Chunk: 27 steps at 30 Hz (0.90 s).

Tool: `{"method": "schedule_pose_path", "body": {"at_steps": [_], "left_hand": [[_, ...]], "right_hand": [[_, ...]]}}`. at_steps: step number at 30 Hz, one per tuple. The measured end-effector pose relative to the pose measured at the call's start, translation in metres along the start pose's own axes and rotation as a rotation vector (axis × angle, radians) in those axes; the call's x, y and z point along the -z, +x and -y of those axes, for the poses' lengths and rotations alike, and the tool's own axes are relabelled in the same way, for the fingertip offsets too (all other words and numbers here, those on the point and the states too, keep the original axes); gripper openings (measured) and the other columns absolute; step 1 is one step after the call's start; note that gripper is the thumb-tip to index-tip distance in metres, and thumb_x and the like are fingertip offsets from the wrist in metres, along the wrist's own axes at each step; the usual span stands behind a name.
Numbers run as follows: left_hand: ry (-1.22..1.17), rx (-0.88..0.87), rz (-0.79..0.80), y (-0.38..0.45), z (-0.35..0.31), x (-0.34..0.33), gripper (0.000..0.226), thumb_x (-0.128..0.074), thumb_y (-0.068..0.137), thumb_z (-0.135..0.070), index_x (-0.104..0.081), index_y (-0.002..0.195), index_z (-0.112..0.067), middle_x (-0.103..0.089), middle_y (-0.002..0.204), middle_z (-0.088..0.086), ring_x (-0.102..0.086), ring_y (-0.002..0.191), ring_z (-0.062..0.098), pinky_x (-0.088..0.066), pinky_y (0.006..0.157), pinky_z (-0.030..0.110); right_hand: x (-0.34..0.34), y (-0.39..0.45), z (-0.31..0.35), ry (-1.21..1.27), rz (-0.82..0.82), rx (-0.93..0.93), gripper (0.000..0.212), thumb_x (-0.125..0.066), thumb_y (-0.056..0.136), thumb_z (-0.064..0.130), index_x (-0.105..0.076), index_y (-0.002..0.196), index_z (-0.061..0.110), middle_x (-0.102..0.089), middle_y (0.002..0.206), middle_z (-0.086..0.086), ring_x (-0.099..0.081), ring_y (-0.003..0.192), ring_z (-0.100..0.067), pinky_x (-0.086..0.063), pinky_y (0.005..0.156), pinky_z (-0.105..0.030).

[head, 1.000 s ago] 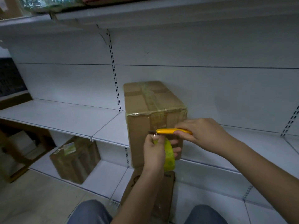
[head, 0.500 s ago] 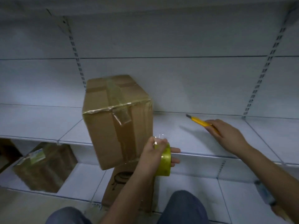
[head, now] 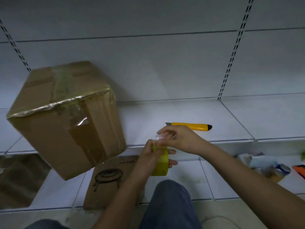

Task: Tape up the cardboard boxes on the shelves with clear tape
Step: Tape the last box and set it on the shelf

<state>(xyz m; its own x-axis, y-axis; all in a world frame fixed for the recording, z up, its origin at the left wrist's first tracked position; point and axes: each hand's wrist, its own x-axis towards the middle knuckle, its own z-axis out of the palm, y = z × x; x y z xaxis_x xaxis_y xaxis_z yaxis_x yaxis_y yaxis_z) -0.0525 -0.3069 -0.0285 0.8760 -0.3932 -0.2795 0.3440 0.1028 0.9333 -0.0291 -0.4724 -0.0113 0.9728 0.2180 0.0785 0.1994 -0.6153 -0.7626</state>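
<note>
The left hand (head: pixel 151 157) gripped the roll of clear tape (head: pixel 160 161), fingers curled through and around it, with the roll held upright in front of the edge of the upper shelf (head: pixel 189 113). The right hand (head: pixel 179 139) met it from above; its thumb and fingers pinched the loose end of the tape (head: pixel 160 139) at the top of the roll. The two hands were touching at that point.

Just behind the right hand, a yellow utility knife (head: pixel 189 126) lay flat on the upper shelf, apart from both hands, with its blade end pointing left.

To the left of the hands, the cardboard box (head: pixel 66 119) stood on the same shelf, overhanging its front edge. Tape already ran across its top and down its front face, and one tape end (head: pixel 82 122) stood lifted from the front face.

Below it, a second box (head: pixel 110 179) bearing a printed line drawing stood on the lower shelf (head: pixel 222 179). A blurred pile of small items (head: pixel 267 167) lay on the lower shelf at the right.
</note>
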Motion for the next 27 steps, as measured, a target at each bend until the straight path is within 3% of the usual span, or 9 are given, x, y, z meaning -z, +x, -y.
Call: {"method": "schedule_pose_path", "body": {"at_steps": [3, 5, 8, 11, 15, 19, 23, 26, 27], "left_hand": [[-0.012, 0.058, -0.031, 0.006, 0.009, -0.001, 0.012, -0.047, 0.104, -0.009, -0.04, 0.113, -0.007, -0.075, 0.084, 0.012, -0.07, 0.059, 0.03, -0.057, 0.055, 0.031], [-0.038, 0.122, -0.076, 0.013, 0.014, -0.001, 0.015, -0.044, 0.106, -0.012, -0.043, 0.12, -0.007, -0.074, 0.082, 0.012, -0.07, 0.057, 0.025, -0.057, 0.052, 0.028], [-0.119, 0.298, -0.113, 0.023, 0.016, -0.007, 0.023, -0.036, 0.109, -0.024, -0.05, 0.117, -0.007, -0.066, 0.084, 0.013, -0.068, 0.054, 0.02, -0.055, 0.05, 0.025], [-0.175, 0.311, -0.179, 0.032, 0.024, -0.01, 0.028, -0.034, 0.109, -0.022, -0.056, 0.102, -0.005, -0.063, 0.079, 0.015, -0.065, 0.044, 0.016, -0.053, 0.048, 0.021], [-0.229, 0.382, -0.256, 0.036, 0.03, -0.009, 0.05, -0.033, 0.109, -0.037, -0.052, 0.131, 0.004, -0.068, 0.072, 0.021, -0.068, 0.045, 0.025, -0.05, 0.036, 0.024], [-0.025, 0.194, -0.337, 0.038, 0.038, -0.006, 0.036, -0.041, 0.108, -0.024, -0.05, 0.123, 0.008, -0.065, 0.087, 0.015, -0.07, 0.058, 0.019, -0.055, 0.05, 0.026], [0.058, 0.155, -0.337, 0.033, 0.03, -0.009, 0.025, -0.036, 0.108, -0.033, -0.044, 0.108, -0.01, -0.056, 0.077, 0.003, -0.061, 0.042, 0.013, -0.045, 0.035, 0.015], [-0.04, 0.117, -0.368, 0.033, 0.032, -0.003, 0.042, -0.036, 0.106, -0.043, -0.04, 0.125, -0.006, -0.068, 0.092, 0.015, -0.065, 0.043, 0.014, -0.052, 0.042, 0.022], [-0.019, 0.129, -0.391, 0.036, 0.033, 0.0, 0.045, -0.036, 0.106, -0.044, -0.038, 0.131, -0.007, -0.068, 0.103, 0.018, -0.067, 0.047, 0.015, -0.053, 0.045, 0.023]], "right_hand": [[-0.011, 0.005, -0.004, -0.068, -0.048, -0.019, 0.004, -0.076, 0.086, 0.015, -0.079, 0.087, 0.015, -0.075, 0.081, 0.008, -0.066, 0.074, 0.001, -0.05, 0.067, -0.011], [-0.018, 0.012, -0.007, -0.135, -0.079, -0.001, 0.012, -0.07, 0.088, 0.007, -0.08, 0.085, 0.013, -0.075, 0.08, 0.007, -0.065, 0.07, 0.001, -0.048, 0.067, -0.01], [-0.032, 0.022, -0.01, -0.294, -0.115, 0.103, 0.014, -0.068, 0.088, 0.008, -0.08, 0.087, 0.015, -0.076, 0.084, 0.003, -0.063, 0.069, -0.004, -0.049, 0.068, -0.017], [-0.038, 0.028, -0.016, -0.306, -0.157, 0.123, 0.009, -0.072, 0.087, 0.014, -0.081, 0.087, 0.017, -0.076, 0.084, 0.002, -0.064, 0.07, -0.009, -0.053, 0.069, -0.026], [-0.044, 0.027, -0.023, -0.33, -0.189, 0.148, 0.01, -0.071, 0.088, 0.017, -0.081, 0.09, 0.02, -0.075, 0.085, 0.001, -0.064, 0.075, -0.013, -0.054, 0.074, -0.029], [-0.05, 0.032, -0.028, -0.325, -0.222, 0.116, 0.012, -0.069, 0.088, 0.013, -0.079, 0.087, 0.019, -0.072, 0.085, 0.0, -0.062, 0.08, -0.014, -0.054, 0.079, -0.032], [-0.06, 0.028, -0.032, -0.356, -0.28, 0.18, 0.015, -0.065, 0.09, 0.009, -0.077, 0.084, 0.015, -0.072, 0.089, -0.003, -0.06, 0.083, -0.016, -0.054, 0.08, -0.036], [-0.06, 0.026, -0.034, -0.279, -0.345, 0.146, 0.009, -0.069, 0.09, 0.014, -0.077, 0.093, 0.013, -0.06, 0.111, -0.004, -0.053, 0.093, -0.011, -0.049, 0.088, -0.027], [-0.056, 0.027, -0.036, -0.226, -0.354, 0.079, 0.022, -0.075, 0.087, 0.021, -0.075, 0.108, 0.013, -0.051, 0.12, -0.003, -0.051, 0.101, -0.011, -0.044, 0.093, -0.023]]}}
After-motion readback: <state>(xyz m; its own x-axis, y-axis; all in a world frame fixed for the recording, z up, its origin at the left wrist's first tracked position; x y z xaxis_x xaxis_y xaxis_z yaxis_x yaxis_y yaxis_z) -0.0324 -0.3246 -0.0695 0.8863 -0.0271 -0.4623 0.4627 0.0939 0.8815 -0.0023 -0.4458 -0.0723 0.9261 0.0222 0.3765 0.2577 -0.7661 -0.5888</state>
